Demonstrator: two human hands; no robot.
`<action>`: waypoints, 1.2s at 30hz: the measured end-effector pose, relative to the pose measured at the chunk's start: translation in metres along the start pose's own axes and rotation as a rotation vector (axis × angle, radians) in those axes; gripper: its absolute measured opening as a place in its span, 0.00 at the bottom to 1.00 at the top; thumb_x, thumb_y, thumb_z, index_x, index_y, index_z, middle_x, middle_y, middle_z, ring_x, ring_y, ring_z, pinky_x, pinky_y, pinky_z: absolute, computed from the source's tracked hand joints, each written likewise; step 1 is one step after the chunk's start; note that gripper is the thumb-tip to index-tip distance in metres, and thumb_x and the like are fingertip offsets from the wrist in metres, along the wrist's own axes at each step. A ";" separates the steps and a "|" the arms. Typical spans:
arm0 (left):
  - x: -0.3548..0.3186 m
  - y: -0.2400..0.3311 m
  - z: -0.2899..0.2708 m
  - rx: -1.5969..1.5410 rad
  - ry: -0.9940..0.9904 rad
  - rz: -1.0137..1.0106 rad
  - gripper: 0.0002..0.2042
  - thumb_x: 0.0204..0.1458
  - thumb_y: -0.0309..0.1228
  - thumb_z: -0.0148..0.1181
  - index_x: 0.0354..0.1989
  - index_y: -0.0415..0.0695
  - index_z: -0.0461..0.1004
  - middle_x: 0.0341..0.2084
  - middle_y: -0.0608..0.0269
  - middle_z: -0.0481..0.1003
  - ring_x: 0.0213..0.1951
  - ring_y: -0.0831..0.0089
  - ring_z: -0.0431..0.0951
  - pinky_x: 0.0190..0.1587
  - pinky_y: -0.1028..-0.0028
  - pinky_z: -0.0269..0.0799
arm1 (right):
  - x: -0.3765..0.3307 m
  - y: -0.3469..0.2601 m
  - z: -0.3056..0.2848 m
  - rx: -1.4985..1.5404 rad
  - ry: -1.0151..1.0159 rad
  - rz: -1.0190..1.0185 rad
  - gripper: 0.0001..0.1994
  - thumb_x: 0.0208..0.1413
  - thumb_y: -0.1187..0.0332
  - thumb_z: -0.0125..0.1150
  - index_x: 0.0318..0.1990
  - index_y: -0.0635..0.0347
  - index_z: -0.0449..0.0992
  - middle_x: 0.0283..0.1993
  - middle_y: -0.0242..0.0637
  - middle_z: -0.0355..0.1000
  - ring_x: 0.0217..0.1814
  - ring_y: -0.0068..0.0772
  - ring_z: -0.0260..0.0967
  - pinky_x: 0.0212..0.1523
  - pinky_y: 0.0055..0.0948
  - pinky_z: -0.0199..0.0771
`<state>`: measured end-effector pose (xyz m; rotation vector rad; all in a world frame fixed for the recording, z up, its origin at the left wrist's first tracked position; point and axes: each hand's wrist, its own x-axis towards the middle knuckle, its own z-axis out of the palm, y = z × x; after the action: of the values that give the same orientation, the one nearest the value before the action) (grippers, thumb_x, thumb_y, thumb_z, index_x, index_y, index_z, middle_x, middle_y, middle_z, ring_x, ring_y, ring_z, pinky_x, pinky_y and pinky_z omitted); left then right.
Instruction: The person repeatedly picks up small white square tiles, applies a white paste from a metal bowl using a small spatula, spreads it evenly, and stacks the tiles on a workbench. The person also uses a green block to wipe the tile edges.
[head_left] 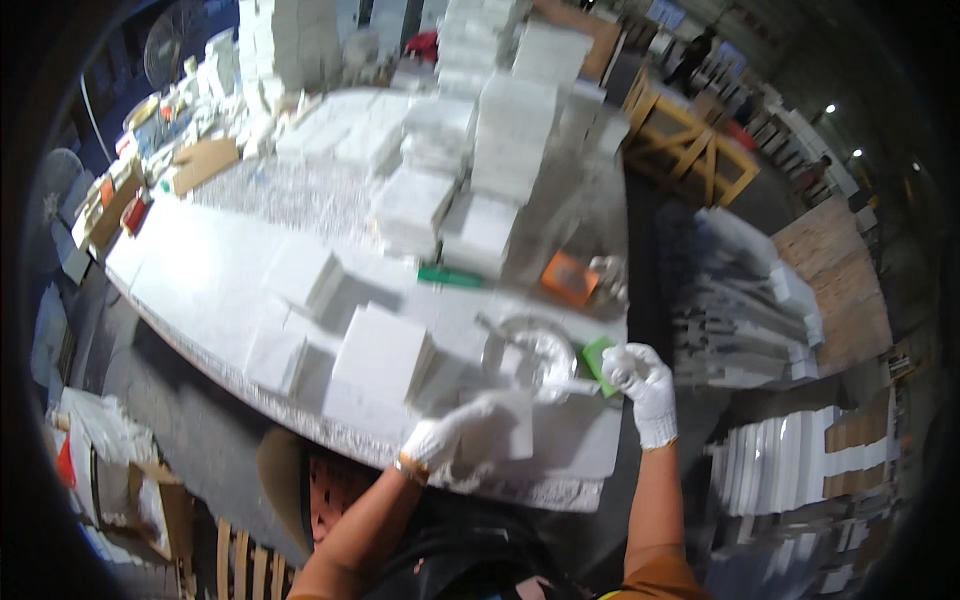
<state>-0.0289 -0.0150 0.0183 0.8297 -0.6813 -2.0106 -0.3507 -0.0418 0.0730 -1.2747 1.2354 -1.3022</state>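
Note:
My left hand [437, 440], in a white glove, is at the left edge of a square white tile [512, 428] and appears to grip it; motion smears the fingers. Off the table's right edge my right hand [648, 385], also gloved, is raised with its fingers curled together. Whatever lies in them is too blurred to name. Beside those fingers shows a green block [599, 366], and I cannot tell if the hand touches it. Between the hands stands a round bowl [487, 358] with white material and a tool's handle in it.
Stacks of white tiles [382, 350] stand left of the bowl on the table [215, 255], with taller stacks [512, 135] behind. An orange box [569, 278] and a green strip [450, 276] lie beyond the bowl. A yellow wooden crate [690, 140] and white slabs [745, 300] stand rightward.

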 end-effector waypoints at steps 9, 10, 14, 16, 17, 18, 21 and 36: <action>0.002 -0.002 -0.007 0.031 0.023 0.017 0.20 0.58 0.33 0.65 0.53 0.31 0.74 0.45 0.51 0.80 0.46 0.68 0.81 0.50 0.69 0.79 | 0.075 0.007 0.013 -0.458 0.039 -0.043 0.17 0.50 0.68 0.73 0.47 0.61 0.79 0.40 0.34 0.81 0.42 0.24 0.77 0.47 0.27 0.76; 0.002 -0.002 -0.007 0.012 0.021 0.001 0.20 0.58 0.33 0.65 0.53 0.31 0.74 0.46 0.51 0.80 0.46 0.68 0.81 0.51 0.69 0.79 | 0.080 0.010 0.016 -0.516 0.004 -0.047 0.16 0.50 0.69 0.72 0.46 0.59 0.79 0.39 0.34 0.81 0.41 0.24 0.77 0.46 0.27 0.76; -0.004 0.003 -0.004 0.001 0.044 -0.006 0.19 0.59 0.33 0.65 0.53 0.31 0.74 0.47 0.52 0.79 0.47 0.68 0.81 0.51 0.70 0.79 | 0.094 0.044 0.021 -0.615 -0.019 0.044 0.14 0.47 0.71 0.71 0.43 0.58 0.79 0.38 0.34 0.81 0.40 0.26 0.77 0.45 0.28 0.76; -0.009 0.005 -0.010 0.066 0.073 0.007 0.19 0.59 0.33 0.65 0.53 0.31 0.74 0.47 0.52 0.79 0.47 0.69 0.80 0.51 0.70 0.79 | 0.089 0.030 0.045 -0.631 -0.067 0.123 0.14 0.46 0.71 0.71 0.42 0.58 0.79 0.38 0.35 0.81 0.40 0.27 0.77 0.45 0.29 0.76; -0.004 0.002 -0.005 0.060 0.041 0.016 0.19 0.59 0.33 0.65 0.53 0.30 0.74 0.47 0.52 0.79 0.47 0.69 0.80 0.51 0.70 0.79 | 0.092 0.043 0.028 -0.529 -0.084 0.099 0.13 0.46 0.70 0.70 0.42 0.57 0.79 0.38 0.36 0.81 0.40 0.29 0.77 0.44 0.31 0.77; -0.003 0.001 -0.005 0.059 0.033 0.027 0.19 0.59 0.33 0.65 0.53 0.30 0.74 0.47 0.52 0.79 0.47 0.69 0.80 0.50 0.70 0.79 | 0.092 0.047 0.023 -0.666 -0.068 0.099 0.14 0.48 0.67 0.70 0.43 0.55 0.78 0.39 0.38 0.81 0.41 0.35 0.78 0.45 0.34 0.77; 0.001 -0.002 -0.002 0.051 0.013 0.047 0.20 0.59 0.32 0.65 0.54 0.30 0.73 0.47 0.52 0.79 0.47 0.68 0.80 0.50 0.71 0.79 | 0.092 0.057 0.013 -0.627 -0.060 -0.019 0.19 0.49 0.63 0.70 0.50 0.52 0.77 0.44 0.41 0.80 0.45 0.45 0.78 0.49 0.37 0.77; -0.002 0.004 0.003 0.127 0.015 0.095 0.20 0.59 0.33 0.61 0.54 0.29 0.72 0.46 0.49 0.79 0.47 0.65 0.81 0.51 0.67 0.78 | -0.027 -0.005 0.053 -0.951 -0.077 -0.028 0.13 0.57 0.55 0.65 0.46 0.46 0.83 0.40 0.39 0.81 0.40 0.44 0.79 0.39 0.38 0.78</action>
<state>-0.0280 -0.0147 0.0234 0.8694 -0.8312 -1.8893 -0.2961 -0.0180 0.0740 -1.9582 1.8738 -0.6409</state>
